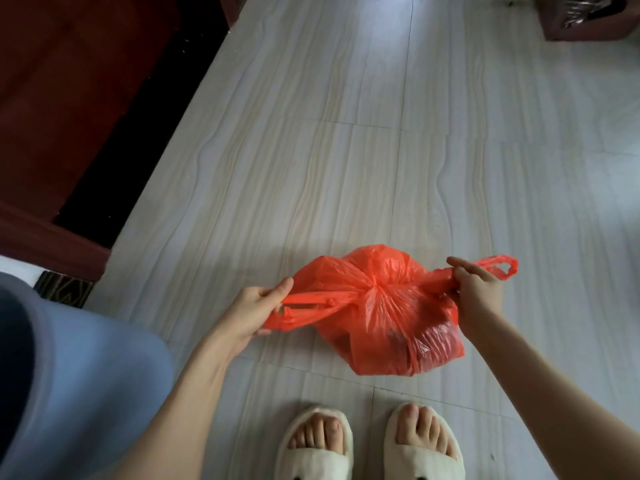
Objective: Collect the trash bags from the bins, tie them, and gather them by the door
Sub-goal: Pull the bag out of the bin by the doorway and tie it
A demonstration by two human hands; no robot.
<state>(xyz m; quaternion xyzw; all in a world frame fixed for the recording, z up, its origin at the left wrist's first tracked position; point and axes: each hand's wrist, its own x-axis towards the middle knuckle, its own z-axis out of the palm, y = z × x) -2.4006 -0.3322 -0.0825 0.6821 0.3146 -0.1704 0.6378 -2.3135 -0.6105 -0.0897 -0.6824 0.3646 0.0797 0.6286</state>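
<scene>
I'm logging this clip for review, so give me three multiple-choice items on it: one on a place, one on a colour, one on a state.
1. Where is the trash bag?
A. On the tiled floor, ahead of the slippers
B. Inside a bin
C. On a table

2. What colour is the trash bag?
A. Black
B. Orange-red
C. Blue

3. What are the hands doing?
A. Both hang free
B. Only the right grips
C. Each grips a handle, pulled apart

Key:
1 A, it lies on the floor beyond the slippers.
2 B, its plastic is orange-red.
3 C, left hand and right hand pull opposite handles.
</scene>
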